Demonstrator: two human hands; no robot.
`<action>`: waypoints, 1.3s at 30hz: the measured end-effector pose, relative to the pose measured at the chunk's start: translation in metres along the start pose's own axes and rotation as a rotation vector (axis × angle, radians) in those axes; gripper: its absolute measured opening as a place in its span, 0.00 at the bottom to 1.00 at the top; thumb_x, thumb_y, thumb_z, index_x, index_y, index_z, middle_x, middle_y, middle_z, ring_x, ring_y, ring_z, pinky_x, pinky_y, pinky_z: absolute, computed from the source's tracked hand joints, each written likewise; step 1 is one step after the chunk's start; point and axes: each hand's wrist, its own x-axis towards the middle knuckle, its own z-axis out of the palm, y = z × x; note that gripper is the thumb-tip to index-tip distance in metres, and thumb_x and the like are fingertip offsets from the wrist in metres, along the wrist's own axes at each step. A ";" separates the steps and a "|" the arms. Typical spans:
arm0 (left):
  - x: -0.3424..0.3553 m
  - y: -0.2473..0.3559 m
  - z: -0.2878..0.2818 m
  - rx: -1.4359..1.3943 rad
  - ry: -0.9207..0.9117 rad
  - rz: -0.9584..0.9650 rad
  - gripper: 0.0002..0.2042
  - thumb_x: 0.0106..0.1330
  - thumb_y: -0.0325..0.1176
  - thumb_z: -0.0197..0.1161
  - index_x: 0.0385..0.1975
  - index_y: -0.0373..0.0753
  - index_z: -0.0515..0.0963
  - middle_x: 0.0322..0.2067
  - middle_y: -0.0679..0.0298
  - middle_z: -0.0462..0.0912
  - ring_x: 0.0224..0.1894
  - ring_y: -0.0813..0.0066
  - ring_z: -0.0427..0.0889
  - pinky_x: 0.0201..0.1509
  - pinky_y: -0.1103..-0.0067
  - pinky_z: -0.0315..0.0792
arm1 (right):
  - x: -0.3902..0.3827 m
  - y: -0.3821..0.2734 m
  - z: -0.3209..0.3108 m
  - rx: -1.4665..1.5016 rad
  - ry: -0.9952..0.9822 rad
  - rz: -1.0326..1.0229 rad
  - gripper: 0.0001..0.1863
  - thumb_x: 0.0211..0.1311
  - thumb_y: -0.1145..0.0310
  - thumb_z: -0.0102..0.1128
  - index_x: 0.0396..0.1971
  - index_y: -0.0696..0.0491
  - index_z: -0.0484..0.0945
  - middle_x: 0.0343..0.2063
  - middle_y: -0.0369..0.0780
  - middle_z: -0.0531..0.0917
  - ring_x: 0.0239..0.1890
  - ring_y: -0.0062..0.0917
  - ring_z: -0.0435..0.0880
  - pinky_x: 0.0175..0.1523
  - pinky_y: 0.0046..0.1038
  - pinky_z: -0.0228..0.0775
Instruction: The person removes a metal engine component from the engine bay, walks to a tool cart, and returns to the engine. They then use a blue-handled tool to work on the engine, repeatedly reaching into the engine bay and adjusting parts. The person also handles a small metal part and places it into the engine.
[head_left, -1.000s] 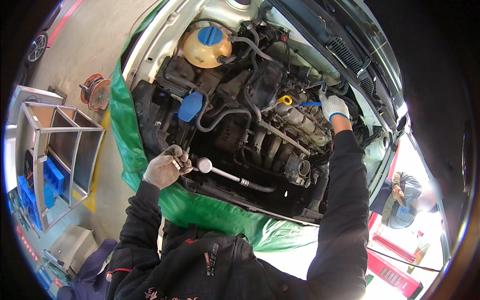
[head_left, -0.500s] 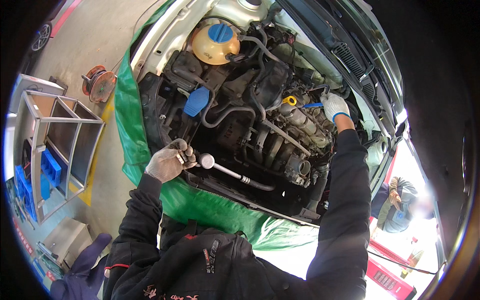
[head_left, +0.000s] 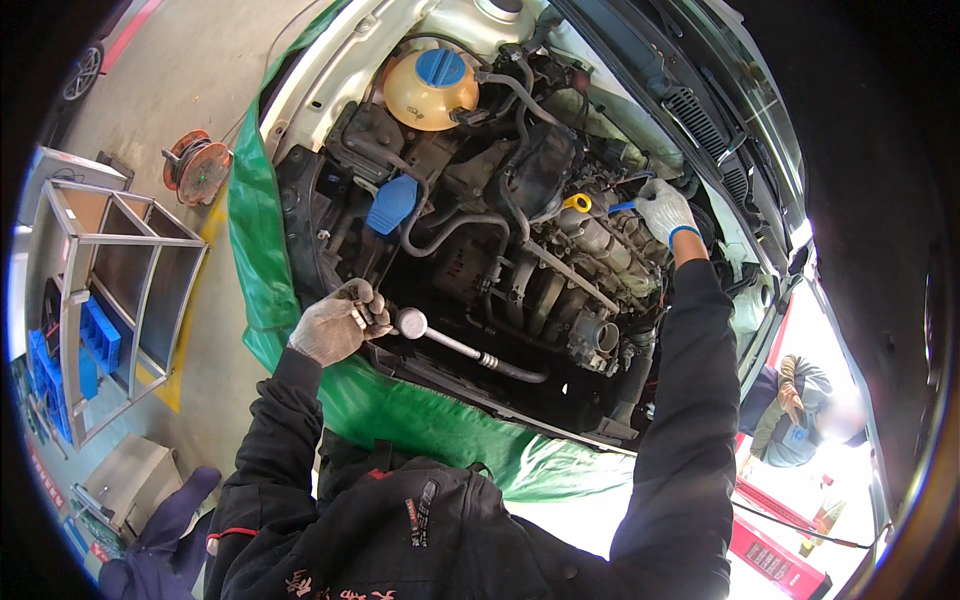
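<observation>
Gripping a slim blue object [head_left: 622, 207] at upper right, my right hand [head_left: 664, 212] is closed; my left hand [head_left: 342, 322], centre-left, curls round a small pale piece [head_left: 359, 318].

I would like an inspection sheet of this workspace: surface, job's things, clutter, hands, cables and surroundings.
Surface: green cover along the near and left edges of the car
Job's things: exposed engine, blue-capped reservoir, silver pipe, yellow ring
Clutter: blue plastic items on a metal rack, left
Hands: gloved left hand curled beside the silver pipe, around what looks like a small pale piece; gloved right hand at a blue strip, grip unclear
Cables: apparently dark cable on an orange reel
Surroundings: another person and a red box, right
</observation>
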 end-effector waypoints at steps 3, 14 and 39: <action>0.001 0.000 -0.001 0.002 -0.008 -0.002 0.13 0.72 0.39 0.72 0.48 0.42 0.78 0.48 0.61 0.84 0.57 0.57 0.87 0.63 0.60 0.83 | 0.003 0.002 0.006 -0.111 0.040 0.026 0.19 0.76 0.56 0.66 0.54 0.55 0.86 0.51 0.56 0.90 0.57 0.53 0.87 0.64 0.47 0.78; 0.000 -0.001 -0.003 -0.032 -0.040 0.005 0.13 0.74 0.38 0.70 0.51 0.40 0.79 0.49 0.59 0.84 0.57 0.56 0.88 0.66 0.59 0.83 | -0.001 -0.003 0.000 -0.086 -0.004 0.100 0.20 0.74 0.57 0.68 0.56 0.56 0.85 0.50 0.54 0.90 0.56 0.51 0.88 0.61 0.43 0.77; 0.001 -0.001 -0.003 -0.024 -0.040 0.002 0.12 0.74 0.38 0.70 0.50 0.40 0.79 0.49 0.59 0.84 0.57 0.56 0.88 0.66 0.59 0.83 | -0.008 0.009 0.007 -0.080 0.004 0.080 0.24 0.78 0.51 0.62 0.59 0.55 0.85 0.55 0.56 0.89 0.59 0.53 0.87 0.66 0.46 0.78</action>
